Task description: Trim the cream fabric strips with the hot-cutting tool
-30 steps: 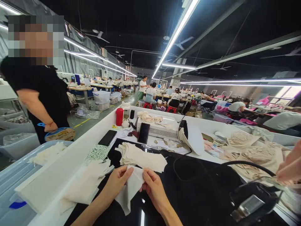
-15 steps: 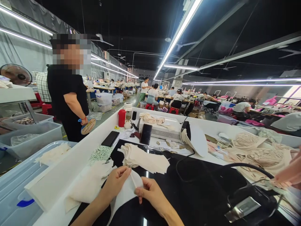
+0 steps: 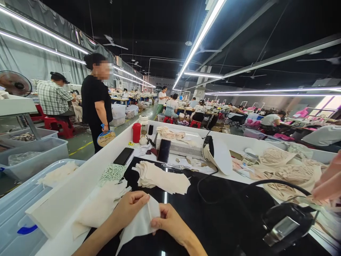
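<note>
Between my two hands is a white fabric piece, its lower part hanging down over the black tabletop. My left hand pinches its upper left edge between thumb and fingers. On the right edge, my right hand pinches the cloth, with a folded strip running between the two grips. Just beyond my hands lies a fanned stack of cream fabric pieces. Beside my left forearm rests a pile of cream cloth, with pale green tangled cord behind it.
Two phones, a red flask and a white visor cap sit toward the back. At right, another person's hand is near a black metal device. A person in black stands beyond the white table wall.
The standing person has moved forward and away, bringing a seated person in a checked shirt into view. My hands keep their pinch; the fabric's lower part has swung and spread slightly.
</note>
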`<control>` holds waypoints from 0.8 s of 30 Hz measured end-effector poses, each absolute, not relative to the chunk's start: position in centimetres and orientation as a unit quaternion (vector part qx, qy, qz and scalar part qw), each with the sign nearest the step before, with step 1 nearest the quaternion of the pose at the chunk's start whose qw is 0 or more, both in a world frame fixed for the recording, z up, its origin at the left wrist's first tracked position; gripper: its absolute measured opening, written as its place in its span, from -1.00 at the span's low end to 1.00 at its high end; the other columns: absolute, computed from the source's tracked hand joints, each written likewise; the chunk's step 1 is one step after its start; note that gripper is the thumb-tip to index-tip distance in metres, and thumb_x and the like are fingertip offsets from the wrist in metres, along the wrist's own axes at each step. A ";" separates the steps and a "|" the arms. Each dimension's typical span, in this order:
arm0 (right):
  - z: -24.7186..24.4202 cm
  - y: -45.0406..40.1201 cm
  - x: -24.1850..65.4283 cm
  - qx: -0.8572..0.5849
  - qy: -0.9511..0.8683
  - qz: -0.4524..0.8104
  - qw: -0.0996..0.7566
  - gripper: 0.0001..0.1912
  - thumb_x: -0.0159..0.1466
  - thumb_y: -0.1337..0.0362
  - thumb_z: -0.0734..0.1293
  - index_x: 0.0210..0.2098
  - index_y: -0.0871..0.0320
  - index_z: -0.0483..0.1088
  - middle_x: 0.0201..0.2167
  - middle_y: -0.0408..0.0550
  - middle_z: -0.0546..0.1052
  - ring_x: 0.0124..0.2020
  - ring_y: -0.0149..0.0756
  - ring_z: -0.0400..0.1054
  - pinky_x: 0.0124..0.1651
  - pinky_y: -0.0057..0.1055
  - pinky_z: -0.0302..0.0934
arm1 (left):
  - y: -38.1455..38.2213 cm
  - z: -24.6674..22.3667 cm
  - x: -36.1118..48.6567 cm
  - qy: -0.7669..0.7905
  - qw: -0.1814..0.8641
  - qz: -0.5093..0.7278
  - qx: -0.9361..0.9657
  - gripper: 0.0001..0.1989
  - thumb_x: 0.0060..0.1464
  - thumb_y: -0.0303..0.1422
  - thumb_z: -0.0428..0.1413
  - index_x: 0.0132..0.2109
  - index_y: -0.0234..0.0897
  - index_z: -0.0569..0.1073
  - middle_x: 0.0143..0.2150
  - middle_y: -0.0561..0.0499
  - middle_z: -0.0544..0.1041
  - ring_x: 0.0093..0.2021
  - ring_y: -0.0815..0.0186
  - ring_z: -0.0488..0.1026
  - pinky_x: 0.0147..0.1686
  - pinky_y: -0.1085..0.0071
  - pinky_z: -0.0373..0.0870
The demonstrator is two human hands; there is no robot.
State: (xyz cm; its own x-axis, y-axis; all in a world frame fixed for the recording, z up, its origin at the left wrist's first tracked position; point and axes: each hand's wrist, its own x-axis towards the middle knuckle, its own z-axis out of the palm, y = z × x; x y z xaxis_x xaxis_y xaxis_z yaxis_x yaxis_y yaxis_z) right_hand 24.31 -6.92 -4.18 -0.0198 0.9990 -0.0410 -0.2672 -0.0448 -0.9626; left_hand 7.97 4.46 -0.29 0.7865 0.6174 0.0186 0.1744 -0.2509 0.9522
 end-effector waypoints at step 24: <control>-3.0 -10.2 26.3 -0.615 -0.387 0.333 0.601 -0.68 0.17 0.01 0.55 -0.29 0.15 0.70 -0.43 -0.01 0.62 -0.48 -0.34 0.38 -0.33 -0.42 0.29 | 6.1 3.7 0.2 0.249 0.143 0.008 0.958 -0.85 0.33 -0.23 0.16 -0.19 -0.12 0.60 -0.23 0.08 0.59 -0.22 0.19 0.57 -0.31 0.38 0.19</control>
